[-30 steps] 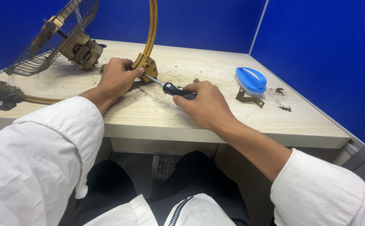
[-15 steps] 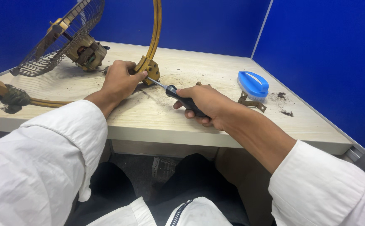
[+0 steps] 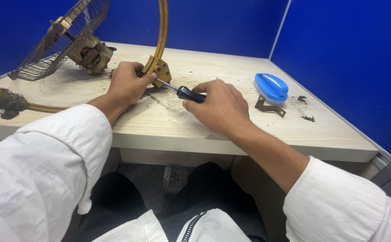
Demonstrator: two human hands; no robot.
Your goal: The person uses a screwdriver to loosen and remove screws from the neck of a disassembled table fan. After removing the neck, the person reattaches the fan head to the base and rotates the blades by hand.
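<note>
since the earlier frame the right hand (image 3: 220,107) has slid up the screwdriver (image 3: 180,91) toward the bracket, and the handle now sits lower and flatter over the counter (image 3: 168,130). the left hand (image 3: 126,84) has barely shifted. it is closed around the base of the gold ring frame (image 3: 162,31), pinning the gold bracket (image 3: 159,69) against the wooden top. the right hand is closed on the black handle, fingers wrapped over it.

to do this well, i judge the tip should stay seated square in the screw head, with steady push along the shaft and the left hand bracing so the bracket cannot twist.

the screwdriver lies near the middle of the counter, its long axis running from the handle at lower right up-left to the tip at the bracket. whether the tip is truly in a screw is too small to tell.

a blue scrub brush (image 3: 271,87) rests on a small metal clip (image 3: 269,107) to the right, and a wire fan guard with its motor (image 3: 90,51) leans at the back left.
</note>
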